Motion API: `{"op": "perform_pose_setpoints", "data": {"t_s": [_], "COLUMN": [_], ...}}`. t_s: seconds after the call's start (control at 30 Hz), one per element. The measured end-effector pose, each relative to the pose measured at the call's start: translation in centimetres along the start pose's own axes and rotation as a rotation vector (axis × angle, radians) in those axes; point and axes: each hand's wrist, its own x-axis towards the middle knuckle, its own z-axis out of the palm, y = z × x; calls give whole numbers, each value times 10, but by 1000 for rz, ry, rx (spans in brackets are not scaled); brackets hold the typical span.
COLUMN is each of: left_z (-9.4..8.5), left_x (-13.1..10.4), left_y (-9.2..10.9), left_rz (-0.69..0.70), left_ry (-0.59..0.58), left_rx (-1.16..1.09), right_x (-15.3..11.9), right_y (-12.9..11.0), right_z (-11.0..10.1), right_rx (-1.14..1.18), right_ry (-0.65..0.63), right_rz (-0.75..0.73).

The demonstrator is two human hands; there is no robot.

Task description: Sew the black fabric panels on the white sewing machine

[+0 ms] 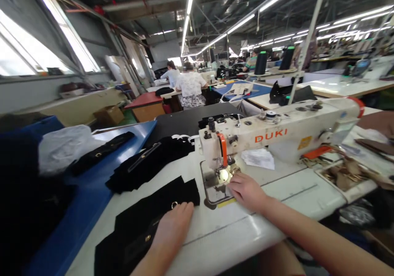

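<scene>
My left hand [176,226] rests on the black fabric pieces [144,206] at the front left, its fingertips beside a gold ring [174,205] on the cloth. The fingers lie close together over the fabric's right edge. At the needle area of the white sewing machine [264,132], my right hand [246,190] has its fingers bent together near the lit metal plate [212,181]. What those fingers hold, if anything, is too small to make out. An orange strip [222,148] runs down the machine's head just above.
More black pieces [147,161] lie behind on the left. White paper slips [257,159] sit under the machine arm. A tray [346,194] of metal and brown parts is at right. A seated person [191,85] is ahead.
</scene>
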Motion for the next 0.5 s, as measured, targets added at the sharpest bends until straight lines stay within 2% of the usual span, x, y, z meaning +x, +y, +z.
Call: {"op": "perform_pose_setpoints", "data": {"t_s": [0.1, 0.2, 0.27, 0.33, 0.43, 0.5], "left_z": [-6, -12, -10, -5, 0, 1], "left_x": [19, 33, 37, 39, 39, 40], "left_y": [-3, -3, 8, 24, 40, 39], "left_rz": [-112, -163, -105, 15, 151, 159], "left_ry": [214, 322, 323, 311, 266, 236], "left_rx": [-51, -109, -162, -215, -289, -331], "right_x": [-18, -36, -44, -47, -41, -36], "right_y": [6, 27, 47, 65, 79, 81], "right_z": [-12, -27, -37, -46, -55, -57], "right_rx": [3, -22, -97, -195, -284, -314], "right_ry": [50, 127, 166, 145, -2, -92], "right_rz": [33, 141, 261, 403, 535, 554]}}
